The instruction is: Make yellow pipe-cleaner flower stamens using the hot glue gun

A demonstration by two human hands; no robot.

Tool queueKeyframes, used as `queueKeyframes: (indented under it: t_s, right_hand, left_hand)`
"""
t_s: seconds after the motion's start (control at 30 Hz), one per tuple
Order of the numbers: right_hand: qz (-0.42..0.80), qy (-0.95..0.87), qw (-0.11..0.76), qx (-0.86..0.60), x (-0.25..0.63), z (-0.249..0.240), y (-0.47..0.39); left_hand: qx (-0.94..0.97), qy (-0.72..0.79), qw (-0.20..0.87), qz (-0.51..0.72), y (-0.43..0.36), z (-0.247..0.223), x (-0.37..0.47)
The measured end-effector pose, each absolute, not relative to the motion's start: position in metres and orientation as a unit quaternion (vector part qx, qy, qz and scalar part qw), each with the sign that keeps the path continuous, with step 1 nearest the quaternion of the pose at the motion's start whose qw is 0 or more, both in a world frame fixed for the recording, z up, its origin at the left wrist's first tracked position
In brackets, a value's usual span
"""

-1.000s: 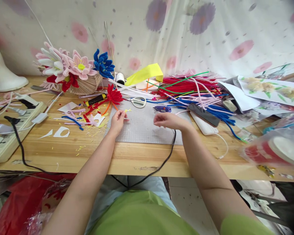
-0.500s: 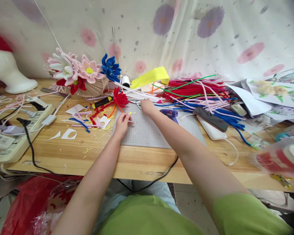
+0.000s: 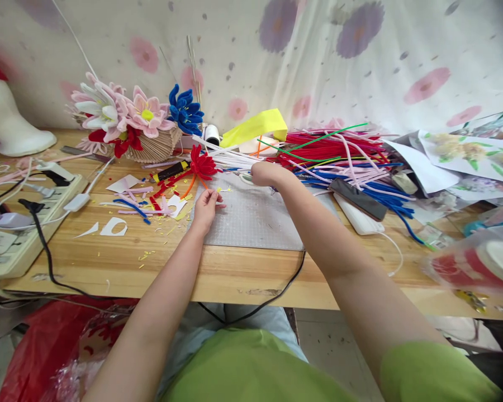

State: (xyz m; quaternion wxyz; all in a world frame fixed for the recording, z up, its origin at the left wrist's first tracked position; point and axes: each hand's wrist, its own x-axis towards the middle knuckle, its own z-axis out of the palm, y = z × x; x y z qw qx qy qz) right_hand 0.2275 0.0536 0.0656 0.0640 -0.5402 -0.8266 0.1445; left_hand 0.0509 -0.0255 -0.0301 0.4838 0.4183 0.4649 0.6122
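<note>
My left hand (image 3: 207, 207) pinches the orange stem (image 3: 188, 187) of a red fuzzy flower (image 3: 202, 163), whose bloom stands just above the fingers. The stem rests over the left edge of the grey cutting mat (image 3: 251, 226). My right hand (image 3: 266, 174) is at the back of the mat, beside the white pipe cleaners (image 3: 235, 161). Its fingers point away and are hidden behind the back of the hand, so what they hold, if anything, does not show. Part of a pair of scissors (image 3: 246, 178) lies at its left side.
Red pipe cleaners (image 3: 331, 146) and a dark phone (image 3: 357, 199) lie right of the mat. A yellow-black cutter (image 3: 171, 171), paper scraps (image 3: 114, 226) and a pleated basket of flowers (image 3: 161, 146) are to the left. A power strip (image 3: 37, 223) sits far left; a cup (image 3: 478, 259) far right.
My right hand has moved to the right along the back of the mat and now covers the purple glue gun. My left hand keeps its pinch on the flower. The whole view has shifted slightly.
</note>
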Motion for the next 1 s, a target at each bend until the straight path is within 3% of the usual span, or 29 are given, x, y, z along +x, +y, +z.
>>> queueKeyframes:
  t_s: [0.1,0.23,0.3,0.5,1.0]
  right_hand:
    - [0.225,-0.79,0.038,-0.569,0.242,0.069,0.025]
    - [0.249,-0.762,0.201,-0.563,0.244,0.042,-0.01]
    - [0.233,-0.759,0.238,-0.559,0.239,0.024,-0.021]
    - [0.199,-0.813,0.154,-0.524,0.225,0.003,-0.035]
    - [0.201,-0.811,0.115,-0.538,0.217,0.01,-0.037]
  left_hand:
    - [0.414,0.455,0.49,0.618,-0.027,-0.028,0.051]
    - [0.422,0.435,0.502,0.617,-0.029,-0.026,0.052]
    - [0.433,0.428,0.5,0.616,-0.029,-0.027,0.053]
    - [0.447,0.42,0.471,0.634,-0.028,-0.029,0.052]
    - [0.497,0.432,0.456,0.599,-0.028,-0.032,0.054]
